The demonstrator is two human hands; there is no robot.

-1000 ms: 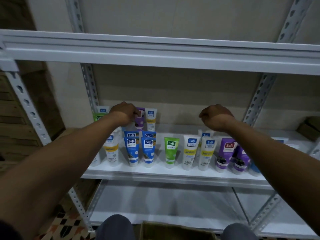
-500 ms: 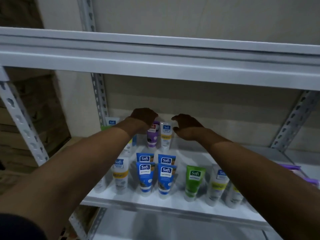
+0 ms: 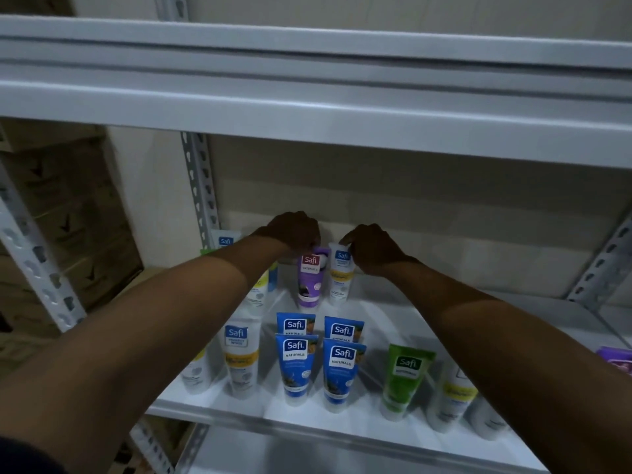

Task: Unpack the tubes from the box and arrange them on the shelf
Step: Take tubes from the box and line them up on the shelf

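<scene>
Right hand has crossed from the right side of the shelf to the back row within the last second and now pinches the top crimp of the white tube. Left hand stays curled on the top of the purple tube just beside it, both tubes upright on their caps near the back wall. Reads as straightening the back pair, not fetching; the blue tubes and green tube in the front row stand untouched, box out of view
</scene>
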